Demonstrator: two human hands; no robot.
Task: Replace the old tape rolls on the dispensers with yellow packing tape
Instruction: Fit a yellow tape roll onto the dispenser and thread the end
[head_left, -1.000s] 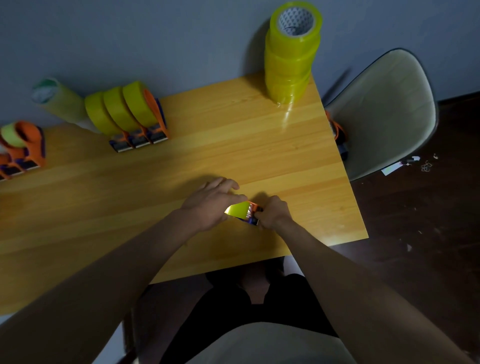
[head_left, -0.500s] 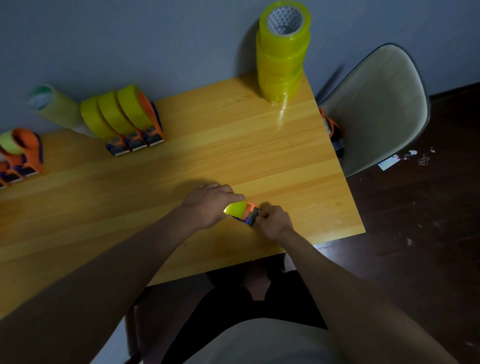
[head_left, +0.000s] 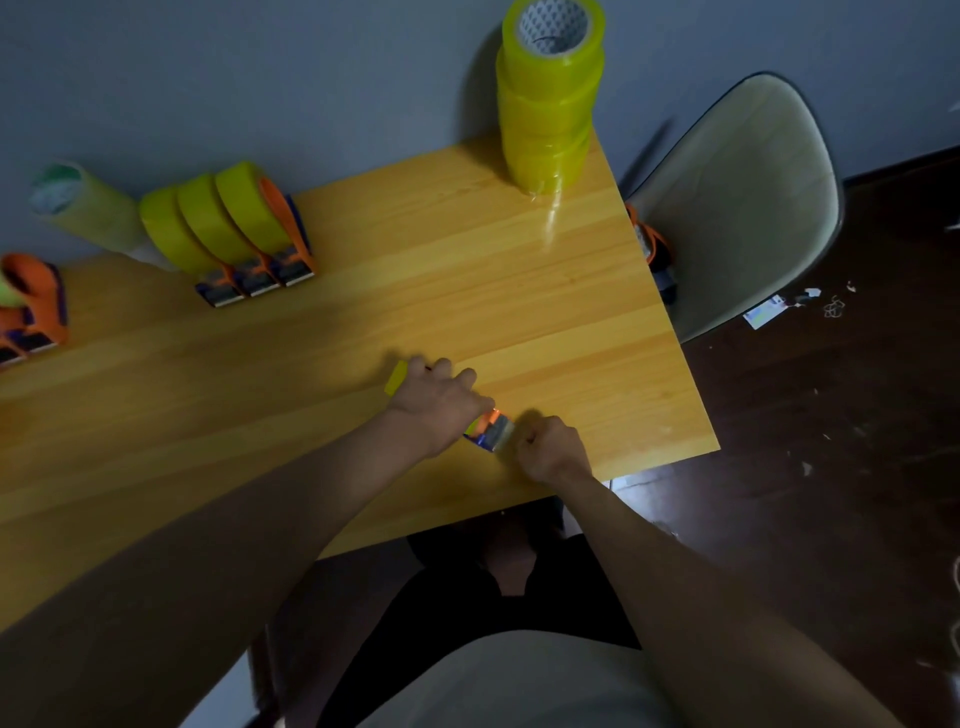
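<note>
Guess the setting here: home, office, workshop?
Likely a plain room at home or in a small office, used as a makeshift work spot, not a fitted workshop: a wooden table pushed against a bare grey wall, a moulded shell chair beside it, and scraps on a dark wooden floor.

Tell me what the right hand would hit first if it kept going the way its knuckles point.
The right hand points up-left at the dispenser, so that comes first, almost at once; the left hand grips its other side. Depth is hard to judge here.
</note>
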